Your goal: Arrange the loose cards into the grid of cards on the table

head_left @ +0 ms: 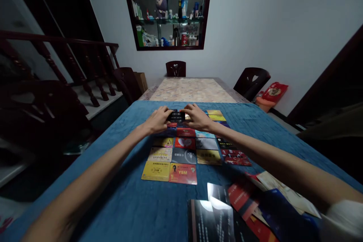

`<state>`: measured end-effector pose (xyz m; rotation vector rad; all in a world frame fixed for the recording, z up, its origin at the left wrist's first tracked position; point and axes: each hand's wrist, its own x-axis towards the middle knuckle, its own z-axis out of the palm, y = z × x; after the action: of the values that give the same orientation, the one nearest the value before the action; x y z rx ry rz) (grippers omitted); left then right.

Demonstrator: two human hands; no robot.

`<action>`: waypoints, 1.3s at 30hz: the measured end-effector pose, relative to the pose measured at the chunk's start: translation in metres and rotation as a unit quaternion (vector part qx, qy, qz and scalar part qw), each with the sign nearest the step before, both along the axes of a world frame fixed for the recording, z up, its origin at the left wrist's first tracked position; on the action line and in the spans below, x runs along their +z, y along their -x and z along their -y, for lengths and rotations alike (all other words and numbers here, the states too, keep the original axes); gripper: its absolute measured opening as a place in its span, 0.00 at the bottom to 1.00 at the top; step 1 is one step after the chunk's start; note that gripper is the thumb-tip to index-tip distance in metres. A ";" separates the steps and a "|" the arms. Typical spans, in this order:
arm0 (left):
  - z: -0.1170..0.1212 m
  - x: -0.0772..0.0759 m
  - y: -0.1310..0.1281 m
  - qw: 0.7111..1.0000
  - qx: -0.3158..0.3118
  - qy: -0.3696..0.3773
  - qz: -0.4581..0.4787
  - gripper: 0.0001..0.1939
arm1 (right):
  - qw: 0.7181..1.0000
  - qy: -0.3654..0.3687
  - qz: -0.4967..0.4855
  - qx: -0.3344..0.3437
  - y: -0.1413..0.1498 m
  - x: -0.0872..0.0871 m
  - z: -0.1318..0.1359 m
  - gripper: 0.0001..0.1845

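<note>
Over the far rows of cards, my left hand (159,119) and my right hand (196,117) grip a black card (176,117) with pale print, one at each end. Its contact with the cards beneath cannot be made out. Toward me, plastic cards lie in rows on the blue cloth: a red heart card (185,143), a grey card (184,155), a gold card (209,156), a yellow card (155,171) and a red YSM card (183,174) in the nearest row. My hands and right forearm hide some cards.
A loose heap of cards (272,208) lies at the near right, beside a glossy black card (210,219). The blue cloth (119,196) covers the near table; the patterned tabletop (190,89) shows beyond. Chairs (251,81) stand around it. A railing (59,39) runs along the left.
</note>
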<state>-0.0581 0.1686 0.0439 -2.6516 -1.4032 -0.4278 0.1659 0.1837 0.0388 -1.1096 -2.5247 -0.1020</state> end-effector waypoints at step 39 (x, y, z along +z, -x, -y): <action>-0.186 -0.032 0.018 0.967 0.077 0.204 -0.134 0.27 | 0.971 0.224 0.026 -0.085 0.046 -0.038 -0.160 0.23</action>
<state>-0.0758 0.3549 0.0122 -2.7280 -1.7391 0.2588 0.1198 0.3442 0.0006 -1.5091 -2.5613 0.4193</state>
